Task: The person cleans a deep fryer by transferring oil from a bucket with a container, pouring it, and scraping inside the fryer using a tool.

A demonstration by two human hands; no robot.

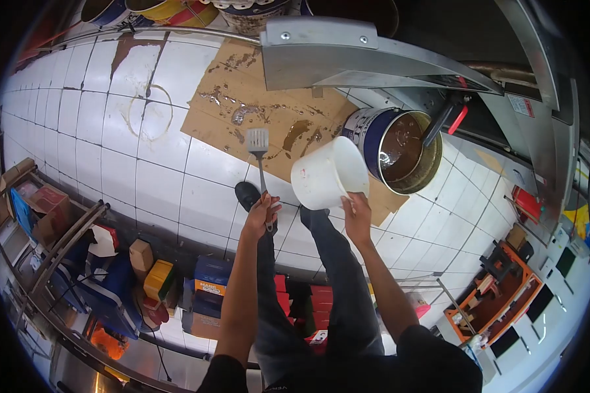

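Note:
A slotted spatula [258, 145] is gripped by its handle in my left hand [262, 213], its metal blade pointing away from me. My right hand [356, 213] pinches the rim of a white plastic bucket [321, 173], which is tilted and held above the floor. Just beyond it to the right stands a blue and white drum [367, 134] holding brown liquid [402, 147]. A dark tap or valve with a red handle [459, 120] reaches over the drum's opening. The inside of the white bucket shows only in part.
Flattened cardboard [206, 121] with brown wet spills covers the tiled floor [157, 183]. A grey metal machine [380, 62] overhangs at the upper right. More drums [160, 10] line the back. Boxes [210, 288] lie near my legs, and an orange frame [498, 288] stands at right.

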